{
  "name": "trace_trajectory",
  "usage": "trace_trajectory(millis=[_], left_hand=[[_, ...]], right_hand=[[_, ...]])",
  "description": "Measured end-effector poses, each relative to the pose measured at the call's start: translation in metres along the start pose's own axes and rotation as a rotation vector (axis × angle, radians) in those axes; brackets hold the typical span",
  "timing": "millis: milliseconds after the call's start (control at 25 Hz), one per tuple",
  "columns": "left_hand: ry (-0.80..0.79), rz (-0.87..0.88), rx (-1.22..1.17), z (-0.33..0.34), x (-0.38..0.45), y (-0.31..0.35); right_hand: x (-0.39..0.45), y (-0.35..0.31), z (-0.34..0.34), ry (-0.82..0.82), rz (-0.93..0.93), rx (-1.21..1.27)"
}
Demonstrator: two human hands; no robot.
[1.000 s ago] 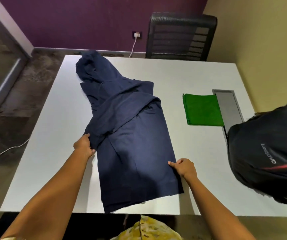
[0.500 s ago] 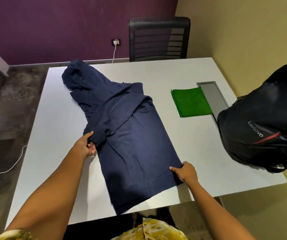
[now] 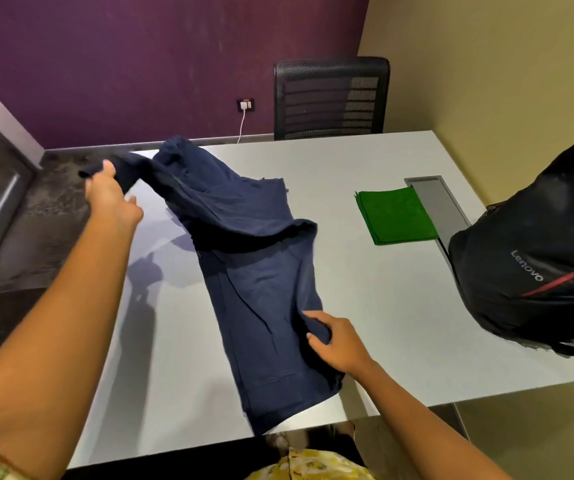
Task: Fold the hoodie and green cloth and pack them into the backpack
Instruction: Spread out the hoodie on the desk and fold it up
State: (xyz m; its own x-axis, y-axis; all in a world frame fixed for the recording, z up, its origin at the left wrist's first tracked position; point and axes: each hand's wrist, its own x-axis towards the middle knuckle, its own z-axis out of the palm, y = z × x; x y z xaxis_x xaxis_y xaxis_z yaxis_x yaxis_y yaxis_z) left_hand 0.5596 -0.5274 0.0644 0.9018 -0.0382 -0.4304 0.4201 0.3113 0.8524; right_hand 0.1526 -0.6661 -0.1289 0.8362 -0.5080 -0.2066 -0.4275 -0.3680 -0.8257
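My left hand (image 3: 107,192) pinches the sleeve of the navy cotton hoodie (image 3: 261,292), lifting it off the white surface (image 3: 400,323) to refold, while my right hand (image 3: 336,342) clutches its side edge as anchor.

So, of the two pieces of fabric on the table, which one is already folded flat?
The green cloth, a neat square beside the backpack. The hoodie is spread out, with both hands gripping it.
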Motion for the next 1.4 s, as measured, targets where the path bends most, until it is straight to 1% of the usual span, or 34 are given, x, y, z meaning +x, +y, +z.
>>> trace_trajectory(millis=[80, 160, 240, 400, 520, 600, 640, 720, 760, 800, 840, 880, 920, 960, 1000, 1040, 1080, 1120, 1160, 1200, 1240, 1280, 1360, 1400], left_hand=[[-0.069, 0.043, -0.075, 0.004, -0.005, 0.033], [-0.1, 0.094, -0.131, 0.005, -0.01, 0.056], [-0.131, 0.103, -0.2, -0.001, -0.012, 0.067], [-0.111, 0.118, -0.287, -0.019, -0.012, 0.079], [-0.131, 0.148, -0.312, -0.031, -0.006, 0.084], [-0.147, 0.179, -0.283, -0.035, -0.01, 0.08], [-0.16, 0.207, -0.224, -0.035, -0.016, 0.077], [-0.155, 0.279, -0.091, -0.032, -0.026, 0.065], [-0.147, 0.323, -0.046, -0.03, -0.028, 0.059], [-0.146, 0.378, -0.008, -0.027, -0.033, 0.052], [-0.166, 0.457, 0.04, -0.024, -0.04, 0.045], [-0.207, 0.553, 0.115, -0.02, -0.05, 0.036], [-0.272, 0.657, 0.21, -0.015, -0.061, 0.023], [-0.376, 0.772, 0.336, -0.011, -0.077, 0.005], [-0.497, 0.896, 0.494, -0.009, -0.097, -0.018], [-0.651, 1.02, 0.682, -0.012, -0.117, -0.045], [-0.844, 1.117, 0.867, -0.017, -0.137, -0.077], [-1.024, 1.183, 1.054, -0.026, -0.155, -0.112], [-1.163, 1.234, 1.232, -0.04, -0.169, -0.149], [-1.254, 1.254, 1.389, -0.057, -0.18, -0.183], [-1.325, 1.214, 1.527, -0.074, -0.19, -0.212], [-1.352, 1.138, 1.648, -0.09, -0.195, -0.235], [-1.325, 0.967, 1.772, -0.112, -0.201, -0.267], [-1.283, 0.887, 1.78, -0.117, -0.204, -0.275]], right_hand=[[0.004, -0.018, 0.015, -0.188, -0.056, -0.098], [0.006, -0.027, 0.03, -0.399, -0.056, -0.233], [0.007, -0.031, 0.041, -0.533, -0.026, -0.315], [0.005, -0.034, 0.048, -0.604, -0.018, -0.443], [0.006, -0.027, 0.044, -0.656, 0.02, -0.513], [0.005, -0.023, 0.042, -0.736, 0.075, -0.486], [0.006, -0.022, 0.042, -0.811, 0.133, -0.443], [0.008, -0.024, 0.037, -0.987, 0.292, -0.268], [0.01, -0.025, 0.032, -1.044, 0.363, -0.171], [0.012, -0.025, 0.026, -1.058, 0.417, -0.076], [0.015, -0.024, 0.02, -1.022, 0.45, 0.012], [0.016, -0.023, 0.015, -0.944, 0.467, 0.103], [0.018, -0.022, 0.011, -0.834, 0.474, 0.197], [0.02, -0.021, 0.008, -0.699, 0.492, 0.317], [0.024, -0.018, 0.005, -0.557, 0.529, 0.441], [0.026, -0.018, 0.003, -0.431, 0.577, 0.572], [0.028, -0.017, 0.002, -0.336, 0.624, 0.692], [0.03, -0.015, 0.001, -0.272, 0.672, 0.804], [0.03, -0.013, 0.0, -0.234, 0.718, 0.871], [0.028, -0.012, -0.001, -0.234, 0.753, 0.884], [0.024, -0.012, -0.001, -0.266, 0.765, 0.838], [0.018, -0.013, 0.0, -0.313, 0.764, 0.764], [0.007, -0.013, 0.005, -0.388, 0.72, 0.633], [0.003, -0.009, 0.008, -0.4, 0.686, 0.587]])
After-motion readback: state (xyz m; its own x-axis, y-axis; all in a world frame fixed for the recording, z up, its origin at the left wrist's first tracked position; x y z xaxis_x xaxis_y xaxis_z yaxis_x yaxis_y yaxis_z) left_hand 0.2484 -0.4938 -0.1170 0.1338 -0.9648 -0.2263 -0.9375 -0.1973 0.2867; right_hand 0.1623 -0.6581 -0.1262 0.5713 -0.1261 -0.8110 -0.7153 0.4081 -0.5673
